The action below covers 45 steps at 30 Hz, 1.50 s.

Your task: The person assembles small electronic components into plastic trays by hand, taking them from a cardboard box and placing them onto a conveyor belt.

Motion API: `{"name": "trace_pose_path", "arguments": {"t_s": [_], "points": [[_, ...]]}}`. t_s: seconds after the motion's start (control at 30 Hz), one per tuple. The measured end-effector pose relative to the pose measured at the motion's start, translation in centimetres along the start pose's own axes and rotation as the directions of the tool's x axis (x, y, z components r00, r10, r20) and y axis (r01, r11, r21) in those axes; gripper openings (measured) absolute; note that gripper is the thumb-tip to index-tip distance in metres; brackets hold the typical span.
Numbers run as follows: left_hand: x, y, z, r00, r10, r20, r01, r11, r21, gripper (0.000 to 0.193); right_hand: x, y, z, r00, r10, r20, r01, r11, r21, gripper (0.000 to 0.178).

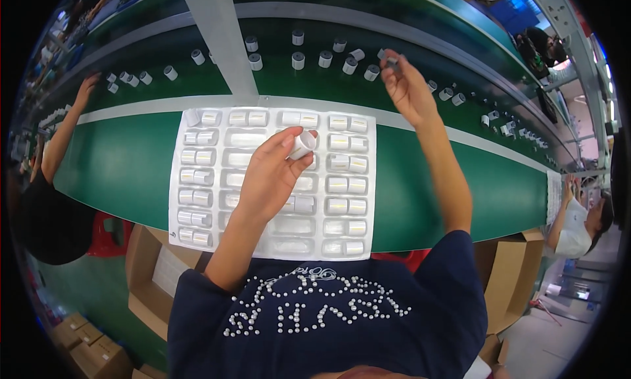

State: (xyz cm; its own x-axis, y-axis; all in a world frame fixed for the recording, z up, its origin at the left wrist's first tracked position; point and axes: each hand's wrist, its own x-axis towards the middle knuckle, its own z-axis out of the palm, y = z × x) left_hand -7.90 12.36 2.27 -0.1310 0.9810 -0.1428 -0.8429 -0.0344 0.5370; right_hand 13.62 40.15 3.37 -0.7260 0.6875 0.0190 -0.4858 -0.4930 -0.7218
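Observation:
My left hand (269, 172) is closed around a short white cylinder (302, 144), its hollow end tilted up, above a white moulded plastic tray (371, 195). Paired white cylinders (347, 184) with thin yellow marks lie in many of the tray's pockets. Several pockets in the middle columns, such as one pocket (291, 227), hold nothing. Over the green belt beyond the tray, my right hand (411, 93) pinches a small grey-ended cylinder (392, 62), slightly blurred and partly covered by the fingers.
White cylinders with dark tops (298, 60) stand scattered along the green belt (276, 83). A pale metal post (220, 41) rises at the belt's near rail. Cardboard boxes (141, 267) stand below the green table (420, 201). Co-workers sit at left (49, 215) and right (575, 221).

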Motion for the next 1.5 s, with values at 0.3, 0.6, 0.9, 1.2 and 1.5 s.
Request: {"name": "trace_pose_path", "arguments": {"t_s": [0.3, 0.6, 0.9, 1.2, 1.5], "points": [[-0.1, -0.7, -0.2, 1.0, -0.003, 0.019, 0.004, 0.997, -0.073, 0.036, -6.1, 5.1, 13.2, 0.997, 0.063, 0.052, -0.028, 0.865, -0.501, 0.044], [-0.5, -0.9, 0.8, 0.998, 0.031, 0.049, -0.028, 0.997, -0.066, 0.035, -7.8, 6.2, 14.2, 0.95, -0.104, 0.294, 0.308, 0.458, -0.834, 0.04], [-0.5, -1.6, 2.2, 0.993, 0.105, 0.052, -0.115, 0.952, 0.284, 0.042, -8.5, 7.5, 14.8, 0.829, -0.176, 0.531, 0.536, -0.022, -0.844, 0.039], [0.4, -2.8, 0.5, 0.994, 0.103, -0.032, -0.071, 0.853, 0.517, 0.052, -6.8, 7.7, 10.0, 0.86, -0.177, 0.479, 0.478, -0.047, -0.877, 0.028], [-3.6, 1.2, -1.9, 0.925, -0.197, 0.325, -0.361, -0.18, 0.915, 0.037, -5.3, -2.6, -7.3, 0.893, -0.403, -0.202, -0.285, -0.16, -0.945, 0.036]]}}
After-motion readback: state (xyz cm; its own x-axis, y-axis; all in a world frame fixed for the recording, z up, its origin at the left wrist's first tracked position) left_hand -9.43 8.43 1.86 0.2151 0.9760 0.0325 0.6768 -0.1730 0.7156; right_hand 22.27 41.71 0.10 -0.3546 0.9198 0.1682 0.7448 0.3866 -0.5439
